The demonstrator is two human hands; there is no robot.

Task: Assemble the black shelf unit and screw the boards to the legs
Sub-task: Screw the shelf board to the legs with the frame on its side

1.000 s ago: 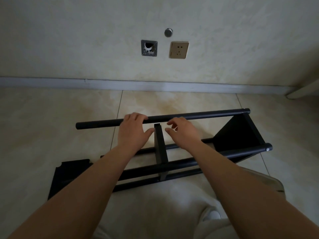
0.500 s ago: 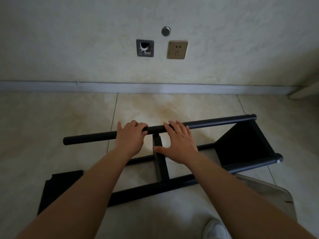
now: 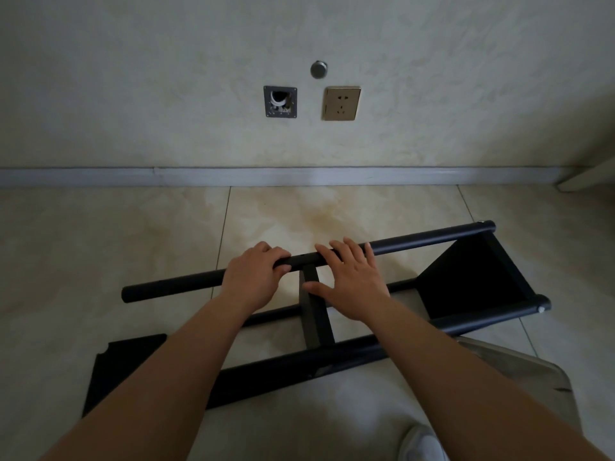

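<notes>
Item: black shelf unit, on its side on the floor, centre frame. Since the earlier frame I see its top leg tilted further. Left hand curled round that leg; right hand laid flat across it, thumb on the middle board. Loose board, lower left, partly hidden behind my forearm.
</notes>
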